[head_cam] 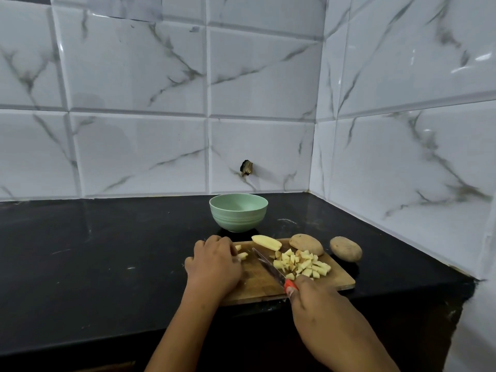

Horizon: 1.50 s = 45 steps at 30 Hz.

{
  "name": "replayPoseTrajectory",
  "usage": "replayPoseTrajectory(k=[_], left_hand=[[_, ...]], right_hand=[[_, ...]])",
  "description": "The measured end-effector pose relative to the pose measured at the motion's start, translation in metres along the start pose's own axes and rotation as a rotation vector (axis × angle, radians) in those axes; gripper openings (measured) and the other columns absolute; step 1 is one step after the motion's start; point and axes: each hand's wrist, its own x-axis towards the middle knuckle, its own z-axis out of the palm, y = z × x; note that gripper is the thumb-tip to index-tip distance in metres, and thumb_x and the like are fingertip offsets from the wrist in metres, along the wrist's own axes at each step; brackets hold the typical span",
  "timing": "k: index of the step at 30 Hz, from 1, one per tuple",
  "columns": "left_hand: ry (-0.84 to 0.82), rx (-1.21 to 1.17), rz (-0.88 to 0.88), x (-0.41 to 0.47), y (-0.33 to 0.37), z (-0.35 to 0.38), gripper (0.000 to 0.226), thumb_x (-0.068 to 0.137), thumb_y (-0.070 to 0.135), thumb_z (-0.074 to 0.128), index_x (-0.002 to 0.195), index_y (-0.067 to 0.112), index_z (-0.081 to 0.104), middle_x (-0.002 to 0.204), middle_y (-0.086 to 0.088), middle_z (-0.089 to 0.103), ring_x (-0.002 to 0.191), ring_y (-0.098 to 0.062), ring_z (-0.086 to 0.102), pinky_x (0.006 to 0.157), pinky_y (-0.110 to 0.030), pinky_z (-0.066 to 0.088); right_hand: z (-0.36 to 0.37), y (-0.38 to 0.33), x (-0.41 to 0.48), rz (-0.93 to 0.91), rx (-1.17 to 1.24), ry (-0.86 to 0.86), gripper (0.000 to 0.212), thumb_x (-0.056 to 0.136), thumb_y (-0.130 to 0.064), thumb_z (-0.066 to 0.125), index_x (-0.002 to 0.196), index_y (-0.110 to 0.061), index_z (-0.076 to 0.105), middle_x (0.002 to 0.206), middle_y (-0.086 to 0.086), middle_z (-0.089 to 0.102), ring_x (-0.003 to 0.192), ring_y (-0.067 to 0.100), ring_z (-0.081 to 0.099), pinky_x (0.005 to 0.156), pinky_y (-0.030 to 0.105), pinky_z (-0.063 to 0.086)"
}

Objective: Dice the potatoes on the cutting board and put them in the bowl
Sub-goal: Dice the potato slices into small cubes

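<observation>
Pale yellow diced potato point(303, 264) is heaped on the right half of the wooden cutting board point(255, 288), which lies near the front of the glossy black counter point(107, 251). The right hand point(319, 299) is wrapped round the red handle of the knife point(268, 265), the blade slanting across the board with the heap just to its right. The left hand point(214, 264) is bent over the board's left end, fingertips curled down onto a small potato piece point(242, 255) that pokes out from under them; what more lies beneath the palm I cannot tell. A peeled wedge point(266, 242) lies at the board's far edge, an unpeeled potato point(306, 244) beside it, and a second whole potato point(345, 248) sits off the board on the counter to the right. The green bowl point(238, 212) stands just behind the board and, as far as I can see into it, holds nothing.

The cut flesh looks moist, so I would expect the cubes to be light, firm and a little slippery, apt to cling to blade and fingers. Gathering them in a cupped hand against the flat of the blade seems surer than pinching. The whole potatoes are rounded, hard and dull-skinned, likely to roll, so each wants a flat cut face down and a hold well back from the edge. The bowl is smooth, ribbed low on its wall, and probably light enough to skid on that polished stone.
</observation>
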Motion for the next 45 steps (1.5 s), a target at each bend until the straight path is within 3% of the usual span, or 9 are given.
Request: replayPoseTrajectory(k=[5,9,12,17,21,27,34,40,45], left_hand=[[-0.025,-0.015,0.066,-0.006,-0.001,-0.002,0.013,0.091,0.038,0.053,0.104,0.034,0.054,0.12,0.012,0.038,0.119,-0.013,0.03,0.096,-0.04,0.032],[-0.051,-0.063,0.164,-0.011,0.0,-0.007,0.011,0.088,0.044,0.059,0.086,0.038,0.05,0.093,0.021,0.049,0.094,-0.003,0.041,0.089,-0.037,0.031],[-0.067,-0.231,0.244,-0.013,0.0,-0.008,0.018,0.081,0.034,0.071,0.084,0.034,0.053,0.083,0.019,0.059,0.081,0.001,0.053,0.082,-0.025,0.045],[-0.096,-0.422,0.27,-0.013,-0.003,-0.008,0.025,0.074,0.018,0.079,0.087,0.028,0.061,0.078,0.01,0.067,0.074,0.002,0.06,0.066,-0.006,0.045],[-0.046,-0.402,0.295,-0.014,-0.004,-0.006,0.022,0.077,0.017,0.076,0.089,0.031,0.064,0.085,0.012,0.068,0.083,0.006,0.061,0.07,0.001,0.041],[-0.012,-0.222,0.29,-0.016,0.002,-0.006,0.007,0.083,0.032,0.07,0.081,0.038,0.067,0.081,0.022,0.056,0.082,0.001,0.052,0.073,-0.013,0.043],[-0.021,-0.225,0.289,-0.01,0.001,-0.004,0.005,0.084,0.034,0.068,0.087,0.031,0.071,0.082,0.023,0.055,0.076,0.003,0.048,0.063,-0.006,0.033],[-0.021,-0.248,0.295,-0.012,0.002,-0.006,0.008,0.084,0.03,0.069,0.089,0.027,0.075,0.082,0.023,0.06,0.074,0.004,0.048,0.061,-0.004,0.034],[0.008,-0.213,0.25,-0.015,0.001,-0.005,0.008,0.083,0.031,0.07,0.087,0.025,0.074,0.081,0.02,0.059,0.074,0.001,0.048,0.066,-0.008,0.033]], right_hand=[[0.002,0.002,0.002,0.002,0.04,0.004,0.027,0.103,-0.041,0.026,0.109,-0.027,0.048,0.096,-0.01,0.056,0.085,0.007,0.057,0.073,0.028,0.047],[0.001,0.006,0.0,0.0,0.06,0.032,0.027,0.103,-0.04,0.026,0.11,-0.028,0.049,0.094,-0.01,0.056,0.082,0.006,0.056,0.074,0.028,0.048],[-0.001,0.006,-0.002,-0.002,0.064,0.039,0.026,0.103,-0.04,0.027,0.106,-0.028,0.049,0.09,-0.01,0.056,0.079,0.006,0.056,0.071,0.027,0.047],[0.001,0.004,-0.005,-0.003,0.055,0.023,0.025,0.103,-0.041,0.026,0.105,-0.029,0.047,0.093,-0.01,0.055,0.08,0.006,0.056,0.066,0.024,0.043],[0.0,0.002,-0.009,-0.001,0.034,0.014,0.025,0.103,-0.042,0.025,0.11,-0.03,0.046,0.098,-0.01,0.054,0.081,0.006,0.056,0.067,0.023,0.043],[-0.002,-0.004,-0.012,0.003,-0.103,0.032,0.018,0.103,-0.035,0.029,0.111,-0.026,0.042,0.093,-0.008,0.05,0.079,0.007,0.055,0.054,0.019,0.035],[0.0,-0.016,-0.009,-0.006,-0.281,-0.015,0.023,0.1,-0.022,0.039,0.123,-0.02,0.039,0.103,-0.002,0.057,0.077,0.012,0.048,0.058,0.024,0.037],[-0.001,-0.03,0.007,0.097,-0.305,-0.205,0.031,0.094,-0.017,0.051,0.125,-0.017,0.044,0.114,0.004,0.058,0.092,0.019,0.055,0.063,0.028,0.037],[-0.006,-0.027,0.002,0.052,-0.271,-0.158,0.025,0.096,-0.017,0.049,0.121,-0.018,0.046,0.091,-0.002,0.051,0.077,0.014,0.049,0.053,0.023,0.032]])
